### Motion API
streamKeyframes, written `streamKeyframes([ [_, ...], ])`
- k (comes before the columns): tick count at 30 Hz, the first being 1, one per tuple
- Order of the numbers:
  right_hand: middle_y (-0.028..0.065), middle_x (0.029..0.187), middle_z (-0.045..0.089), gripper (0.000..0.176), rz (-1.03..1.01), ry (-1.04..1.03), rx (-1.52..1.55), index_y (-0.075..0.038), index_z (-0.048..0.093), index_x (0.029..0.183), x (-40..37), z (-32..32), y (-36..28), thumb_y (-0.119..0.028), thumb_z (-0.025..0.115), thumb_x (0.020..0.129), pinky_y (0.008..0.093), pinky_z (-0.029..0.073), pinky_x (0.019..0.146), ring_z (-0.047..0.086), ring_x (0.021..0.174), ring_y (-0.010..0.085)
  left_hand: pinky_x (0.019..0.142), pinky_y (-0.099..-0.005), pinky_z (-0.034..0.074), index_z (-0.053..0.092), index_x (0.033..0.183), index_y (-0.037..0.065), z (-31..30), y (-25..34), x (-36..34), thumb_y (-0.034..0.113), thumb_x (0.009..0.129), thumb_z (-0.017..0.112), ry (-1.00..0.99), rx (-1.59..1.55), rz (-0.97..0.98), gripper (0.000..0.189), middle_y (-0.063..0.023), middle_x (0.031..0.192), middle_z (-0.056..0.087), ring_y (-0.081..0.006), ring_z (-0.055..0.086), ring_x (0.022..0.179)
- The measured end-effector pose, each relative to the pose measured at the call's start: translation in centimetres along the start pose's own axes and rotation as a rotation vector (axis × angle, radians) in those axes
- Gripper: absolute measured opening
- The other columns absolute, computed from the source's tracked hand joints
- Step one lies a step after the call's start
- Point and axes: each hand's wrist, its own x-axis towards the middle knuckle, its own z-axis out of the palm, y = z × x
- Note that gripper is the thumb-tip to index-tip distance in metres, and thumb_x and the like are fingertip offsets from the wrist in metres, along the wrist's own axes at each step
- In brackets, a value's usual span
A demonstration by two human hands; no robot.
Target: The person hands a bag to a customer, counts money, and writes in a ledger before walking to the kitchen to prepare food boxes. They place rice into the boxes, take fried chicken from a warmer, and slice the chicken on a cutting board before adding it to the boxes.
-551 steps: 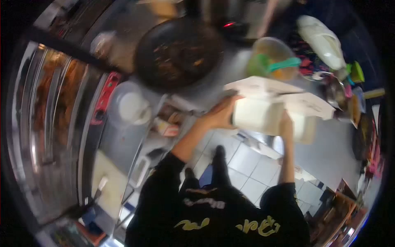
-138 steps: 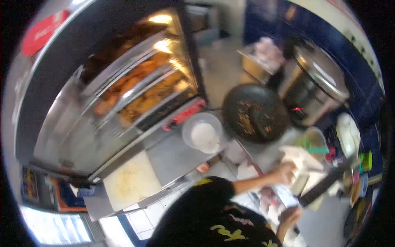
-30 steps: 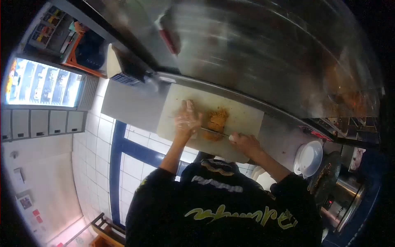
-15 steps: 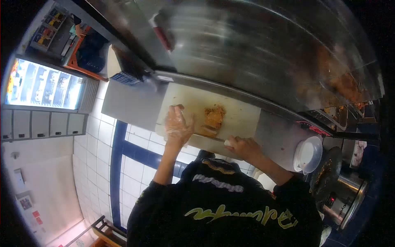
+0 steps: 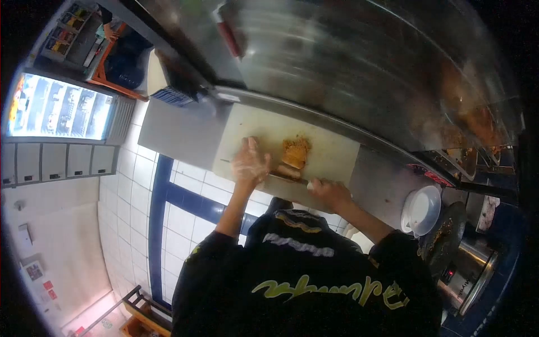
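Observation:
A piece of browned, crumb-topped food (image 5: pixel 296 150) lies on a pale cutting board (image 5: pixel 334 149), and a paler strip of it (image 5: pixel 287 171) sits at its near edge. My right hand (image 5: pixel 331 195) is wrapped round the white handle of a knife. The knife's blade (image 5: pixel 292 178) points left along the near side of that strip. My left hand (image 5: pixel 250 162), in what looks like a thin clear glove, hovers over the board left of the food. Its fingers are apart, with the thumb toward the blade's far end. Loose crumbs are scattered behind the food.
A steel panel (image 5: pixel 337 73) rises behind the board, with a red-handled tool (image 5: pixel 228 38) on it. White plastic bowls (image 5: pixel 421 208) stand at right, near a dark pan (image 5: pixel 446 233) and a steel cooker (image 5: pixel 469 275). Another person's hand (image 5: pixel 110 33) shows at upper left.
The view has shifted slightly. My left hand has turned and come a little nearer the food, its fingers drawn closer together. The knife blade now looks darker and lies close against the strip.

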Motion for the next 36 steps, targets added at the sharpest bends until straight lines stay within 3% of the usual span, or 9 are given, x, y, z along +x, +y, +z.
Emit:
streamKeyframes([
  [4,0.0179,0.097,0.061,0.036,0.057,0.006,0.097,-0.008,0.046,0.110,0.3,-0.8,-0.2,-0.038,0.036,0.092,0.0445,0.046,0.081,0.061,0.089,0.0322,0.078,-0.0427,0.045,0.042,0.107,0.004,2.6,-1.6,0.9,0.027,0.080,0.054,0.214,0.090,0.122,0.037,-0.0174,0.107,0.045,-0.0322,0.053,0.093],
  [9,0.0172,0.100,0.061,0.038,-0.018,0.002,0.064,-0.008,0.049,0.112,-2.1,-4.8,-1.1,-0.038,0.040,0.090,0.0440,0.047,0.079,0.061,0.088,0.0330,0.065,-0.0432,0.045,0.051,0.092,0.004,-1.7,-0.4,0.7,0.025,0.079,0.056,0.416,-0.469,0.248,0.025,-0.0172,0.084,0.057,-0.0339,0.056,0.075],
  [13,0.0172,0.099,0.062,0.041,0.002,0.171,0.117,-0.008,0.048,0.114,-1.4,-4.6,1.6,-0.040,0.041,0.090,0.0439,0.047,0.080,0.061,0.087,0.0336,0.065,-0.0443,0.043,0.054,0.081,0.005,-7.6,3.1,1.6,0.022,0.081,0.054,0.293,-0.260,0.326,0.016,-0.0170,0.071,0.057,-0.0350,0.056,0.070],
  [23,0.0170,0.097,0.062,0.043,0.089,0.112,0.141,-0.008,0.051,0.113,2.1,-2.7,4.4,-0.042,0.043,0.089,0.0448,0.048,0.078,0.061,0.088,0.0328,0.069,-0.0453,0.044,0.059,0.089,0.008,2.8,0.8,7.2,0.028,0.077,0.053,0.172,-0.052,0.382,0.024,-0.0144,0.077,0.061,-0.0329,0.058,0.073],
  [26,0.0191,0.099,0.060,0.042,0.136,-0.012,0.190,-0.007,0.048,0.114,2.8,-4.1,2.0,-0.041,0.042,0.089,0.0452,0.048,0.078,0.060,0.089,0.0327,0.069,-0.0459,0.044,0.060,0.093,0.008,6.9,-2.5,8.0,0.030,0.076,0.052,0.381,0.178,0.408,0.028,-0.0142,0.079,0.061,-0.0320,0.059,0.075],
  [28,0.0205,0.100,0.060,0.041,0.179,-0.059,0.190,-0.007,0.046,0.115,3.1,-4.3,1.5,-0.040,0.041,0.090,0.0458,0.047,0.078,0.060,0.090,0.0325,0.072,-0.0489,0.045,0.059,0.100,-0.001,5.5,-3.1,8.5,0.041,0.079,0.048,0.201,0.088,0.408,0.048,-0.0205,0.091,0.061,-0.0344,0.060,0.081],
  [30,0.0203,0.085,0.062,0.041,0.022,0.211,0.095,-0.007,0.048,0.106,3.4,-3.8,0.8,-0.044,0.042,0.089,0.0462,0.048,0.075,0.062,0.081,0.0369,0.071,-0.0451,0.046,0.060,0.097,0.002,3.3,-2.7,7.8,0.039,0.079,0.049,0.203,0.247,0.390,0.042,-0.0179,0.086,0.062,-0.0326,0.060,0.077],
  [33,0.0201,0.084,0.063,0.040,0.017,0.107,0.023,-0.007,0.048,0.105,3.1,-6.3,0.1,-0.043,0.042,0.089,0.0466,0.047,0.077,0.061,0.083,0.0363,0.066,-0.0419,0.046,0.059,0.088,0.007,1.3,-2.4,8.1,0.032,0.079,0.053,0.117,-0.062,0.292,0.028,-0.0148,0.078,0.061,-0.0317,0.058,0.072],
  [36,0.0190,0.081,0.063,0.038,0.076,0.234,0.026,-0.006,0.048,0.101,2.3,-5.9,1.1,-0.042,0.045,0.088,0.0459,0.048,0.074,0.062,0.081,0.0368,0.060,-0.0410,0.045,0.056,0.081,0.009,-0.9,-1.1,7.8,0.025,0.077,0.055,0.299,-0.156,0.451,0.016,-0.0127,0.070,0.059,-0.0319,0.056,0.067],
])
